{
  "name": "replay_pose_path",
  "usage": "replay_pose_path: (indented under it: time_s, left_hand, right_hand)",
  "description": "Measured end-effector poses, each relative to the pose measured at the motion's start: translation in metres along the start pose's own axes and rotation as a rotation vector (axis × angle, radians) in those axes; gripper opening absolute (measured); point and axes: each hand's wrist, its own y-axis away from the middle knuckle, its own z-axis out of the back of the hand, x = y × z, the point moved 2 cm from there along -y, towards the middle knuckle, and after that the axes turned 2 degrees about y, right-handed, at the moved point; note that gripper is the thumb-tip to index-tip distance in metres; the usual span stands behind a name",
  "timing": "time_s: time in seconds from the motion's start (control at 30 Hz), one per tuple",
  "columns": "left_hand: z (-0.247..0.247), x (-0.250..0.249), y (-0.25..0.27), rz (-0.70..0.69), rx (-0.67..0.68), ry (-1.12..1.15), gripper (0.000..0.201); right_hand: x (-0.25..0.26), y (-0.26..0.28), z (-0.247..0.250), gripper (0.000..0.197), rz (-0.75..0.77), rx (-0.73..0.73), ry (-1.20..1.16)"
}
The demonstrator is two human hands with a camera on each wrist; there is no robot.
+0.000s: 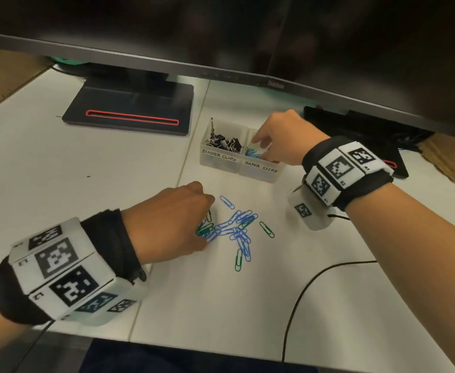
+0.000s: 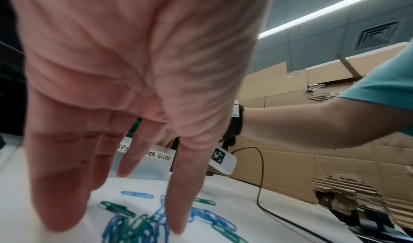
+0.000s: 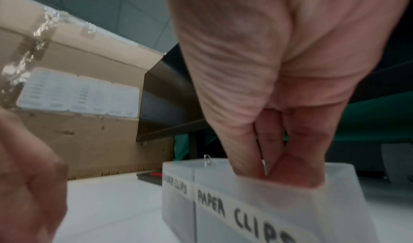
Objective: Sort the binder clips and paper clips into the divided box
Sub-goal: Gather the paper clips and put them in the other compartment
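A translucent divided box point(image 1: 219, 164) stands mid-table. Its left compartment, labelled BINDER CLIPS, holds black binder clips point(image 1: 225, 144). The right one, labelled PAPER CLIPS point(image 3: 236, 211), has blue paper clips point(image 1: 253, 153) inside. My right hand point(image 1: 261, 146) dips into that right compartment. In the right wrist view its thumb and fingers point(image 3: 243, 155) are bunched together with a thin pale sliver pinched between them, and the tips are hidden behind the box wall. A pile of blue and green paper clips point(image 1: 237, 230) lies on the white table. My left hand point(image 1: 207, 224) reaches its straight, spread fingers point(image 2: 60, 202) onto the pile's left side.
A monitor hangs low over the back of the table, with its black stand base point(image 1: 129, 111) at the left. A second dark base point(image 1: 355, 125) sits behind my right wrist. A black cable point(image 1: 301, 292) loops across the front right. Cardboard point(image 2: 312, 140) walls the sides.
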Motion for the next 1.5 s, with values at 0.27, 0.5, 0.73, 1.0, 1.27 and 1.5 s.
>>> replay_pose_path:
  time_s: [0.27,0.5,0.73,1.0,1.27,1.5]
  left_hand:
    - [-0.007,-0.001,-0.01,-0.019,-0.001,-0.001,0.038]
    - [-0.011,-0.021,-0.027,-0.044,-0.059,0.194,0.023]
    - [-0.004,-0.007,-0.008,0.017,-0.146,0.245,0.042]
    - [-0.027,-0.032,0.007,-0.086,-0.056,0.084,0.048]
    - [-0.01,-0.017,0.001,-0.042,-0.116,0.021,0.066]
    - [-0.015,-0.02,-0.01,-0.1,-0.027,0.047,0.05]
  right_hand:
    - [0.011,0.099,-0.013,0.047,0.061,0.095,-0.075]
    - [0.047,0.11,-0.064,0.016,0.106,0.122,-0.057]
    - [0.028,0.098,-0.048,0.046,0.118,0.062,-0.221]
    - [0.047,0.098,-0.061,0.037,0.349,0.176,-0.152]
    - [0.026,0.118,-0.052,0.085,0.246,0.235,-0.149]
    - [0.046,0.124,-0.067,0.056,0.237,0.195,-0.176]
